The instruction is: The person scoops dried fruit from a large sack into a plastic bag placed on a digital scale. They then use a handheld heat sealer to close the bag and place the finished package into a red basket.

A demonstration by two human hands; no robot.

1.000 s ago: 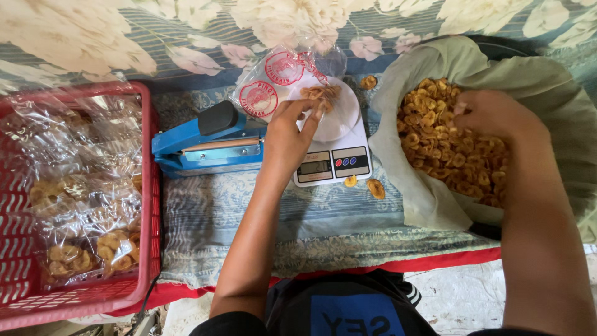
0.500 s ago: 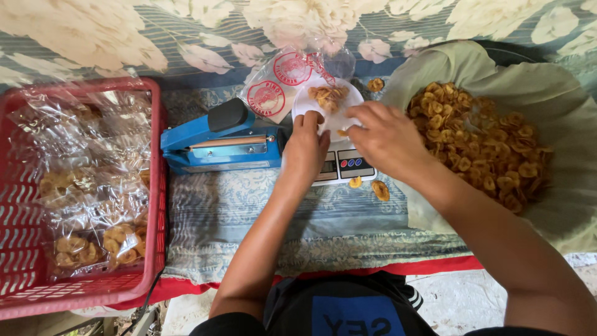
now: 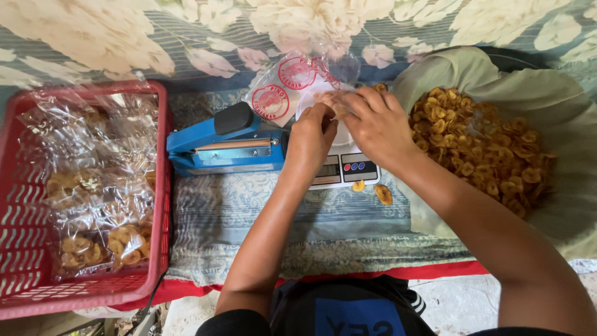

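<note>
The small white kitchen scale point(image 3: 343, 168) sits on a patterned blue-grey cloth point(image 3: 249, 218), and everything else groups around it. Both hands meet directly above its platform. The left hand point(image 3: 310, 138) curls with its fingers bent inward, gripping the edge of a crinkly clear plastic bag point(image 3: 292, 87) stamped with round red emblems. The right hand point(image 3: 378, 124) lies over the platform with its fingers bunched at the bag's mouth, where a few golden chips show; whether it pinches chips or the plastic rim itself cannot be told. The bag rests on the scale's far side and fans out toward the upper left.

Just in front of the scale, two loose chips point(image 3: 373, 190) lie on the cloth, rippled and yellow-brown. To the right of the scale, a wide container lined with soft, creased pale-green fabric point(image 3: 541, 87) holds a heap of fried chips point(image 3: 485, 146), small curled discs with a glossy surface. Touching the scale's left side stands a blue heat sealer point(image 3: 227, 146), a long boxy body with a black handle knob and a metal strip along its arm. Farther left of the scale, a red plastic basket point(image 3: 25, 261) with a lattice wall holds filled clear packets point(image 3: 99, 186), shiny and wrinkled, chips visible through them.
</note>
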